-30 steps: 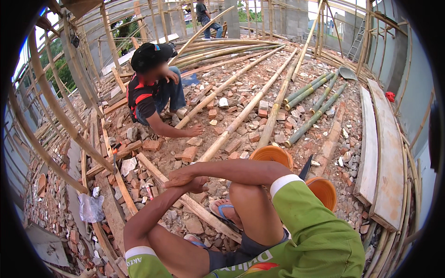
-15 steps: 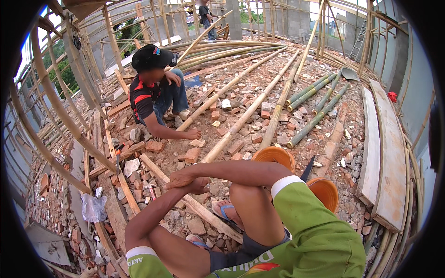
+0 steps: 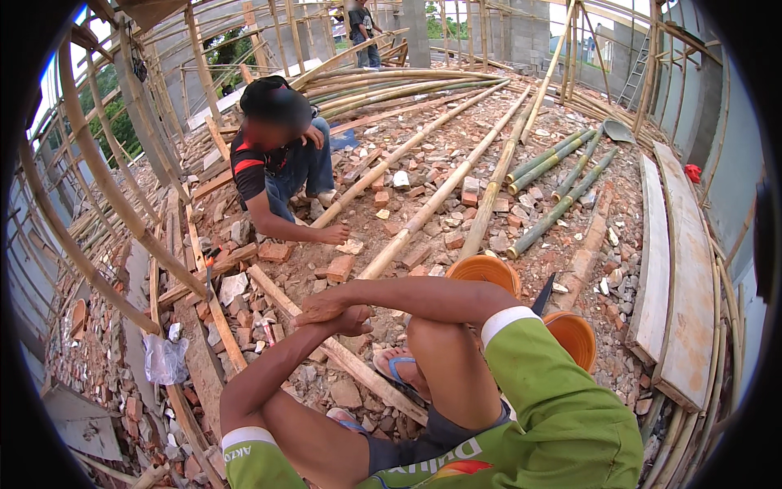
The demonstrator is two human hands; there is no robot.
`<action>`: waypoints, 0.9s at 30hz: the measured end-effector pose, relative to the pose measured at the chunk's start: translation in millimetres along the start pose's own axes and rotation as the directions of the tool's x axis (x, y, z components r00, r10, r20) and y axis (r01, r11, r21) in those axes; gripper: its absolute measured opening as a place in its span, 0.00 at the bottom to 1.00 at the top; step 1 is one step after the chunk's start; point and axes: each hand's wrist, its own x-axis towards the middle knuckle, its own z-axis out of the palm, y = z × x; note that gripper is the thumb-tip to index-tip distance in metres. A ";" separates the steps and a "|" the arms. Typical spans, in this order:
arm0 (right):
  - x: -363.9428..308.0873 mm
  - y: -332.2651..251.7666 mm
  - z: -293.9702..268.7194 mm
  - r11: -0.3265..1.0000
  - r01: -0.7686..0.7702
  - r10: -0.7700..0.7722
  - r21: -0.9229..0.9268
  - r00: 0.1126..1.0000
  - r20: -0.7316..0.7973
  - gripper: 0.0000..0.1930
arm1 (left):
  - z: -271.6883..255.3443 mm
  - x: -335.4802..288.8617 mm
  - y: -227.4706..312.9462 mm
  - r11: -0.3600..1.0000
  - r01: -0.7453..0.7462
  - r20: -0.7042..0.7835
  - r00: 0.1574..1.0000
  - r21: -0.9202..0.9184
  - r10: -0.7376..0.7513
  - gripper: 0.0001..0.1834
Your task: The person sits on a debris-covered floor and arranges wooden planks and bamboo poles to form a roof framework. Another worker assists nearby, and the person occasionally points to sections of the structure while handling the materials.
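My forearms cross above my raised knees. My right hand [image 3: 320,302] is closed round my left wrist. My left hand [image 3: 355,321] pokes out just beyond it, fingers curled in, and no object shows in it. Below them a wooden batten [image 3: 358,368] slants over the rubble towards my sandalled feet. By my right knee stand two orange buckets [image 3: 501,267], partly hidden by my arm and sleeve. A dark flat blade [image 3: 542,295] sticks up between them.
A person in a dark cap [image 3: 273,155] squats ahead, left, one arm reaching over bricks. Bamboo poles [image 3: 456,175], short green bamboo lengths [image 3: 562,202] and broken brick cover the ground. Pale planks [image 3: 680,277] lie at right; a hammer-like tool [image 3: 210,262] and plastic bag [image 3: 165,359] at left.
The view has shifted slightly. The squatting person's head has tipped further down and a little right. My hands keep the same crossed hold.
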 end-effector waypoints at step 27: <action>14.5 13.9 1.0 0.999 -0.042 0.042 -0.007 0.997 0.068 0.34 | 15.3 -12.0 -4.3 0.998 -0.062 -0.179 0.982 -0.005 0.060 0.20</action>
